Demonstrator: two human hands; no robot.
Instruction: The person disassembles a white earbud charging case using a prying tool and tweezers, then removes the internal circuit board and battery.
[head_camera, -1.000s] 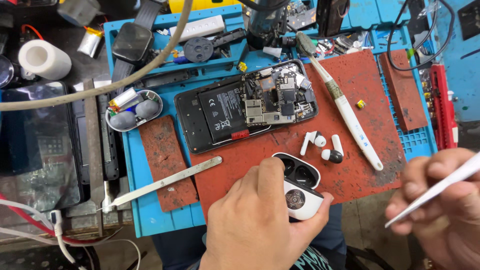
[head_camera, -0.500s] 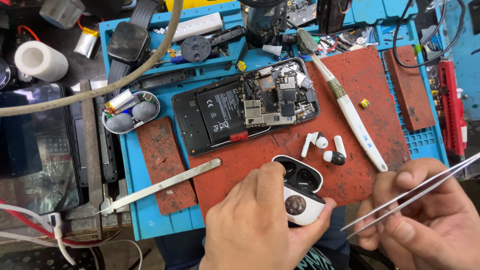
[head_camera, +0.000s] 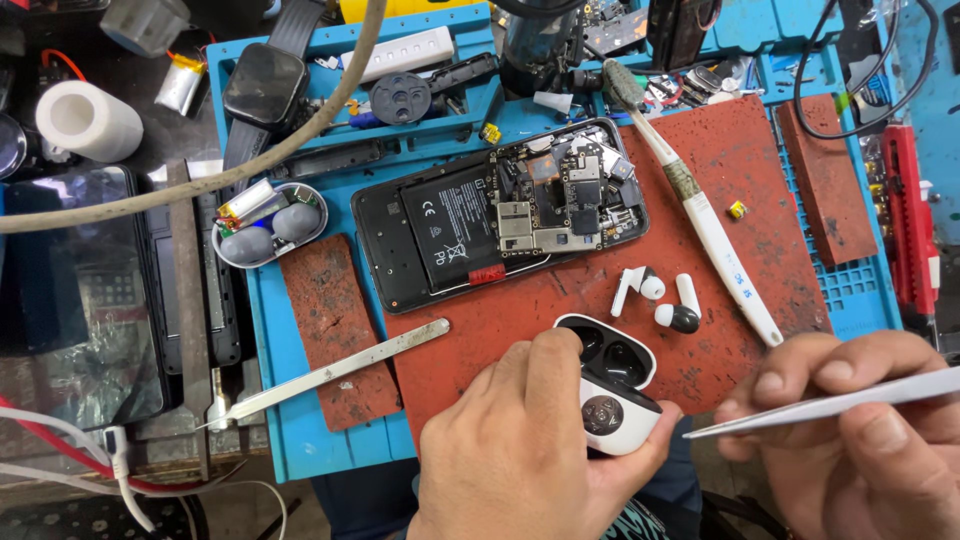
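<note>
Workbench clutter fills the view, and the biggest thing on it is the blue work mat (head_camera: 300, 450), which spreads from ten o'clock across to three o'clock. On it lies a large red-brown pad (head_camera: 740, 160), speckled and worn, with a smaller red pad (head_camera: 335, 330) at about eight o'clock from the centre. An opened phone (head_camera: 500, 225) rests just above the centre, back cover off, with its black battery and circuit boards showing. At nine o'clock a dark screen panel (head_camera: 85, 300) lies beside the mat.

The left hand (head_camera: 520, 450) sits at six o'clock, fingers curled round an open white earbud case (head_camera: 615, 395); the thumb presses along the case's left side and the lid hangs toward the wrist. The right hand (head_camera: 850, 440) at four o'clock is pinched shut on metal tweezers (head_camera: 800, 410), whose tip points toward the case, near it but apart.

A white toothbrush (head_camera: 700, 215) runs from one o'clock down to three o'clock across the big pad. A flat metal pry tool (head_camera: 330, 372) lies at eight o'clock over the small pad. Two white earbuds (head_camera: 665, 295) lie just above the case, near each other. A small yellow part (head_camera: 737, 209) sits at two o'clock beside the toothbrush.
</note>
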